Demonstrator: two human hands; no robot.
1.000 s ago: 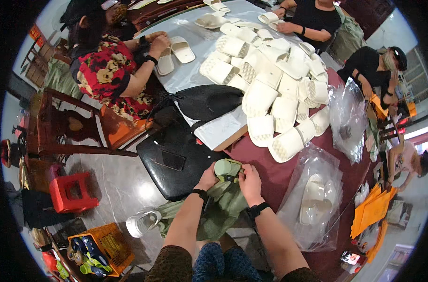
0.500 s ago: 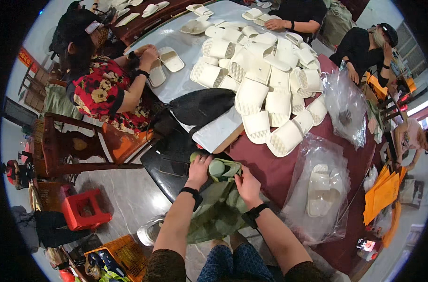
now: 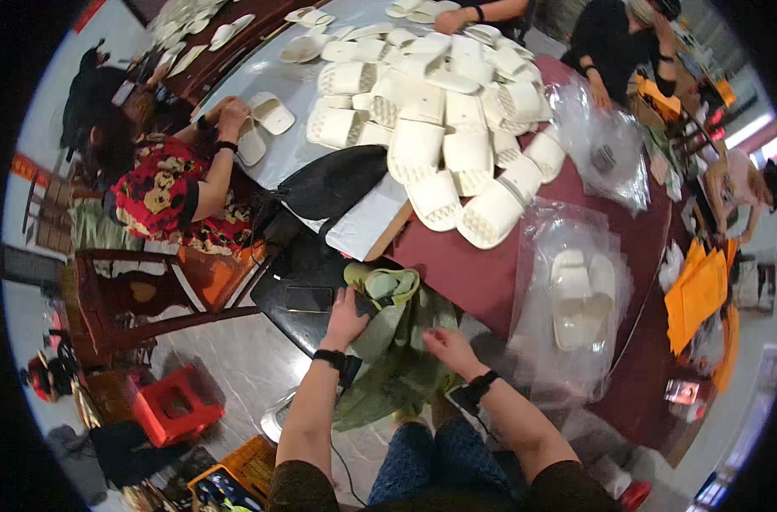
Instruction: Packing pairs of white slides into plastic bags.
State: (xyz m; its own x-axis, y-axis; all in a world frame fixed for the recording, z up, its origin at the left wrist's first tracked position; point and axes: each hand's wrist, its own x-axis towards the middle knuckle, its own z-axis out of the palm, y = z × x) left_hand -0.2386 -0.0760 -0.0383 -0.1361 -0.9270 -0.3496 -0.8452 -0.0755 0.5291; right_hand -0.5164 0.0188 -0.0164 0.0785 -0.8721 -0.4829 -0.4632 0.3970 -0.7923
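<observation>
A soft green sack (image 3: pixel 397 346) hangs in front of me at the table's near corner. In its rolled-back mouth lie pale green pieces (image 3: pixel 388 284) whose kind I cannot make out. My left hand (image 3: pixel 346 320) rests along the sack's left side below the mouth, its fingers stretched out, beside a dark phone-like slab (image 3: pixel 309 299) on the black seat (image 3: pixel 278 317). At the sack's right side my right hand (image 3: pixel 452 350) is closed, fingers curled and pinched against the cloth.
Cream slippers (image 3: pixel 440 111) are heaped on the table (image 3: pixel 440 256). A clear plastic bag (image 3: pixel 576 375) with slippers lies to the right, near orange bags (image 3: pixel 695 294). Left are a seated person (image 3: pixel 171 188), a wooden chair (image 3: pixel 124 299) and a red stool (image 3: pixel 175 405).
Both hands have slid down from the sack's mouth, which now shows more openly. The left fingers have straightened; the right hand has drawn lower. The whole view has shifted.
</observation>
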